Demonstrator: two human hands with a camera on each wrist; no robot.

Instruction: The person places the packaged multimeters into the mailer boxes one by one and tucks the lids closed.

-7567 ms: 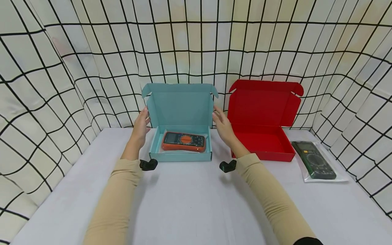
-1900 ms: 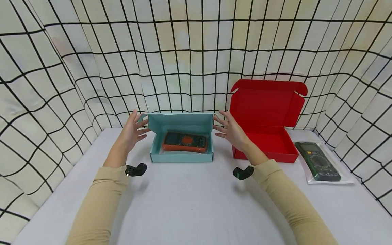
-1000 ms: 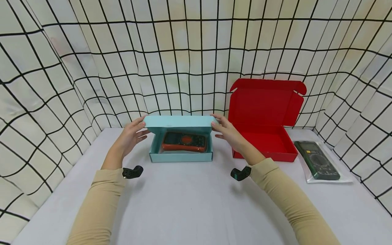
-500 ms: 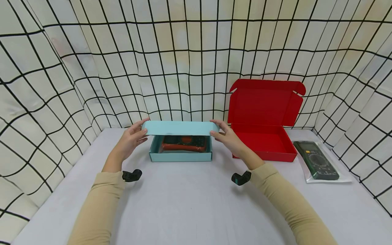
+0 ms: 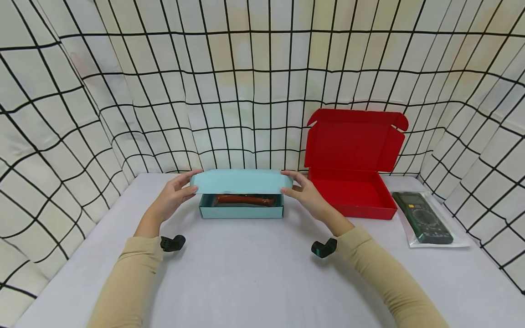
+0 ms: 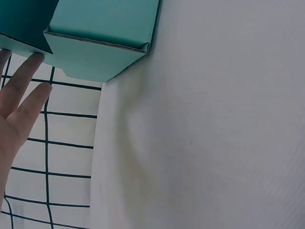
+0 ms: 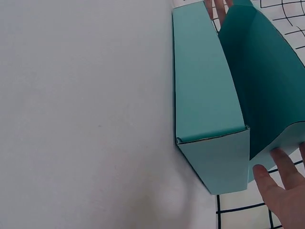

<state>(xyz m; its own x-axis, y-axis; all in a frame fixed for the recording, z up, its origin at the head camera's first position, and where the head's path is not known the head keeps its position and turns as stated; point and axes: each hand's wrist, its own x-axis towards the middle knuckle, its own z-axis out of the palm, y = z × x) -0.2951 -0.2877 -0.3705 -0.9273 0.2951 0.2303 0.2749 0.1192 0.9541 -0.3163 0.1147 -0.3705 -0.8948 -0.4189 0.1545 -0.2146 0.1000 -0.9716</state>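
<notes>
A light blue cardboard box (image 5: 242, 212) stands on the table, its lid (image 5: 242, 182) tilted down over the front with a gap left. Through that gap shows the orange edge of a multimeter (image 5: 246, 199); its face is hidden under the lid. My left hand (image 5: 169, 202) pinches the lid's left front corner, thumb in front and fingers above. At the right corner my right hand (image 5: 309, 196) grips the lid the same way. The right wrist view shows the box's front wall (image 7: 205, 71) and spread fingertips (image 7: 261, 171) by the lid's side flap.
Right of the blue box stands a red cardboard box (image 5: 352, 209) with its lid raised. Farther right lies a dark green multimeter (image 5: 424, 218) in a clear bag. A black-lined grid backdrop (image 5: 246, 91) encloses the white table (image 5: 250, 273) at the back and sides.
The blue lid has swung from upright forward and down, covering most of the orange multimeter. Both hands have gone from the box's sides to the lid's front corners and lowered with it.
</notes>
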